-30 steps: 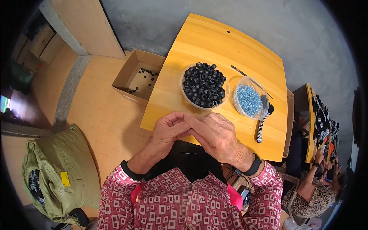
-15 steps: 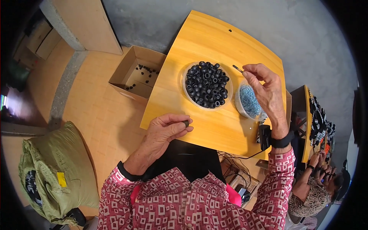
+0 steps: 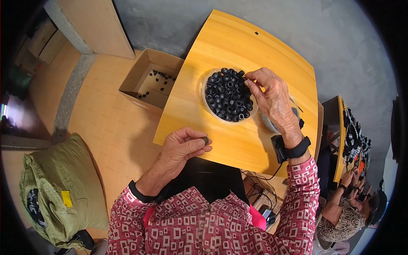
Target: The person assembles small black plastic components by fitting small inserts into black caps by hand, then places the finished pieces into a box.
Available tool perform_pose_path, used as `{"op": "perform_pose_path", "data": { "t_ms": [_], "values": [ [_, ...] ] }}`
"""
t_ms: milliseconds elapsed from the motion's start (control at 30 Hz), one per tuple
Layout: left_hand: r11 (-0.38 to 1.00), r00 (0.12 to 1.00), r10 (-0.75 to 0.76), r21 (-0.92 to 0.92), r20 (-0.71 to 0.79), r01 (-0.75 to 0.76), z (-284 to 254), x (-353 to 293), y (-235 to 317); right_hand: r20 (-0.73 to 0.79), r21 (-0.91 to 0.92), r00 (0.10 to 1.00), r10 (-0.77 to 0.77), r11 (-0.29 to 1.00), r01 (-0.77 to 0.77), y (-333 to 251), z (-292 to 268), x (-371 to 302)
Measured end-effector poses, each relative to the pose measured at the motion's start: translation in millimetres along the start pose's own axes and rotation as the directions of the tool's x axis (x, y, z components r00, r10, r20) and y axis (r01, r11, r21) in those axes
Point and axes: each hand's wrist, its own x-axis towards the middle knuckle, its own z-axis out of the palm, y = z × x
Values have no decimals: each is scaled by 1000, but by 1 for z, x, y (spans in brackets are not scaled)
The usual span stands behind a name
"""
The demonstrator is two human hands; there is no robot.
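My left hand (image 3: 180,149) is closed at the table's near edge, with a small dark rounded cap (image 3: 205,140) pinched between thumb and fingers. Over the right rim of a clear round bowl (image 3: 206,105) is my right hand (image 3: 272,95). Its thumb and forefinger pinch beside the heap of hollow black caps (image 3: 225,97) filling that bowl; what sits between the fingertips cannot be made out. A second clear tub (image 3: 267,124), with blue bits in it, is mostly covered by the right hand and wrist. A thin dark stick (image 3: 300,109) shows by that tub's right side.
The yellow wooden table (image 3: 229,38) has a tiny black piece (image 3: 256,33) at its far end. Left of it stands an open cardboard box (image 3: 142,74) with scattered black pieces. A stuffed green sack (image 3: 72,182) is at lower left. Cables (image 3: 257,185) hang below; another person (image 3: 342,221) sits at right.
My right hand has moved left from above the blue bits to the caps bowl's edge. The thin dark rod earlier at its fingertips no longer shows there. My left hand has barely moved.
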Motion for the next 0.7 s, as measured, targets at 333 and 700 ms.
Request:
{"op": "perform_pose_path", "data": {
  "t_ms": [333, 700],
  "values": [
    [1000, 1000, 1, 0, 26, -1, 1, 1, 2, -89, -165, 965, -247, 959, 230, 10, 18, 26],
    [1000, 999, 12, -18, 43, -12, -3, 3, 0, 99, 23, 995, 7, 1000, -9, 3, -7, -7]
  ]
}}
